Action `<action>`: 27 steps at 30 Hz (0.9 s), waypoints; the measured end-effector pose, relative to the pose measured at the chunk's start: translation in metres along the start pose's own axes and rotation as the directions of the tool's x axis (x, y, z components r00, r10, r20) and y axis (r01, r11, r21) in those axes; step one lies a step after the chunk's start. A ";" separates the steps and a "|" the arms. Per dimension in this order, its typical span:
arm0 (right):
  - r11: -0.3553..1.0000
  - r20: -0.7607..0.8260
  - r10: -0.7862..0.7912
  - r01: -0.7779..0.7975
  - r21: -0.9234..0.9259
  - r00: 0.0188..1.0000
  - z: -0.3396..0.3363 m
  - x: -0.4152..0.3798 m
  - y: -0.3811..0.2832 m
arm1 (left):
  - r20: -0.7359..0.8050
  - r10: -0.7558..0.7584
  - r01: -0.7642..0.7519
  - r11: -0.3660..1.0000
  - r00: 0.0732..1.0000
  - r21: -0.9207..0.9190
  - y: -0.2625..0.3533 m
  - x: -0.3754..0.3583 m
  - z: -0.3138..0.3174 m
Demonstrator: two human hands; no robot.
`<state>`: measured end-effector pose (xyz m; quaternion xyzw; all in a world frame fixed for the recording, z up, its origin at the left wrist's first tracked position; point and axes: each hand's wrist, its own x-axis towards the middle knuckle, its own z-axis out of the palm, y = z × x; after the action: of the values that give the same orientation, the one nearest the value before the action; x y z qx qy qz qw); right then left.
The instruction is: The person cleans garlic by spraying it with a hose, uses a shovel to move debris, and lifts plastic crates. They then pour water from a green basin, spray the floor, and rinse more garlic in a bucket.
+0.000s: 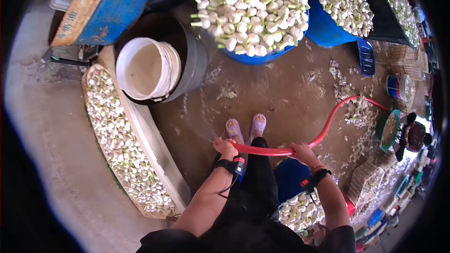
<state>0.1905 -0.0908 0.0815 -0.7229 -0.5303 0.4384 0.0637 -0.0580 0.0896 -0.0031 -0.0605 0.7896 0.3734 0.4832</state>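
My left hand (226, 148) is closed around the front end of a red hose (267, 151), and a thin spray of water leaves it toward the upper left. Farther along, the same hose passes through my closed right hand (303, 153), then curves away over the wet floor to the right. Beyond my left hand stands a white bucket (140, 68), set in the mouth of a large grey barrel (194, 63). Ahead, a heap of garlic bulbs (255, 16) with green stems fills a blue tub (262, 58). A dark blue container (291, 178) is just below my right hand.
A long trough (154, 145) of garlic runs along the left. More garlic (344, 2) fills a tub at the upper right. A blue basin (112, 11) leans at the upper left. Peelings (361, 112), wicker baskets (365, 182) and a person (415, 136) are on the right.
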 end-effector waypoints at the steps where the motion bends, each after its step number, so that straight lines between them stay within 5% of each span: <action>1: 1.000 -0.012 -0.024 0.024 -0.010 1.000 0.014 0.013 0.003 | -0.023 -0.072 0.071 0.996 0.997 -0.060 0.009 0.006 -0.005; 6: 0.995 0.065 -0.071 0.075 -0.062 0.995 0.031 0.052 -0.012 | -0.113 -0.075 0.064 0.993 0.991 -0.101 0.025 0.032 -0.017; 9: 0.998 0.127 -0.029 0.035 -0.046 0.991 0.033 0.052 -0.008 | 0.068 -0.027 0.036 0.991 0.997 -0.129 0.018 0.040 -0.022; 11: 0.998 0.231 -0.001 0.014 -0.055 0.973 0.024 0.052 -0.007 | 0.004 -0.058 0.058 0.983 0.998 -0.175 0.004 0.038 -0.041; 13: 0.996 0.260 -0.070 0.082 -0.038 0.963 0.020 0.051 0.000 | -0.102 -0.055 0.033 0.976 0.993 -0.213 -0.031 0.063 -0.072; 17: 0.976 0.284 -0.205 0.219 -0.016 0.937 0.025 0.034 0.022 | -0.075 -0.046 0.036 0.990 0.996 -0.135 -0.055 0.047 -0.093; 19: 0.968 0.237 -0.245 0.251 0.007 0.940 0.028 0.019 0.031 | -0.024 0.099 -0.101 0.992 0.995 -0.082 -0.040 0.011 -0.074; 24: 0.976 0.296 -0.214 0.214 0.031 0.931 0.014 -0.003 0.034 | -0.082 0.022 -0.034 0.988 0.996 -0.147 -0.073 0.024 -0.106; 27: 0.965 0.329 -0.246 0.262 -0.005 0.912 0.018 -0.011 0.033 | -0.220 -0.186 0.141 0.969 0.958 -0.203 -0.088 0.015 -0.139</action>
<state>0.2012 -0.1207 0.0580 -0.5668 -0.6334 0.5267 0.0141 -0.1256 -0.0590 -0.0264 -0.2147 0.7958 0.3938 0.4069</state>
